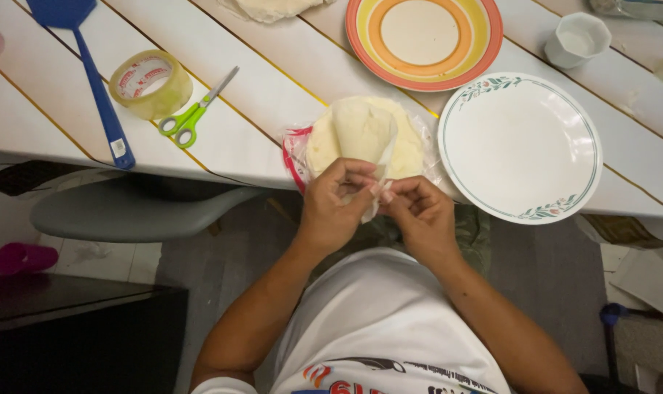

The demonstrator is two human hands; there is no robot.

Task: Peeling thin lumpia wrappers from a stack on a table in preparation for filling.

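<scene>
My left hand and my right hand meet at the near edge of the white table. Both pinch the near edge of a thin pale tortilla, lifted and folded up from a stack of tortillas. The stack lies in a clear plastic bag with red print. A white plate with a leaf pattern sits just right of the stack.
A striped orange and yellow plate lies beyond the stack. A white cup stands at the far right. Green-handled scissors, a tape roll and a blue spatula lie to the left. A grey chair seat is below.
</scene>
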